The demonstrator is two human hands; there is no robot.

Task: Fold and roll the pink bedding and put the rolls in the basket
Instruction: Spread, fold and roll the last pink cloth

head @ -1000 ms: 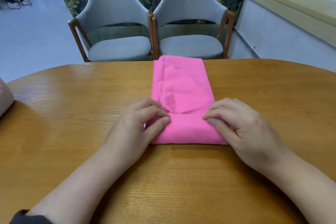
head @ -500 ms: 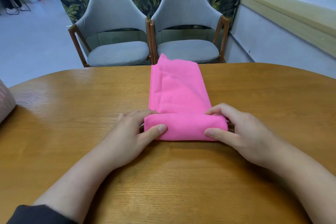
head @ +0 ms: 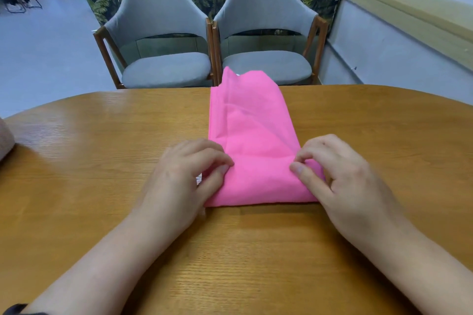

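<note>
Pink bedding (head: 252, 135) strip lies mid-frame on desk (head: 102, 151); left hand (head: 184, 176) and right hand (head: 340, 174) pinch the rolled near end. Risk: uneven pressure skews or loosens roll.

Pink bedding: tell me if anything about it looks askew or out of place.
The pink bedding's far end overhangs the table edge and sticks up unevenly, with diagonal creases along the strip. The near rolled end sits square, left hand and right hand gripping its ends.
</note>
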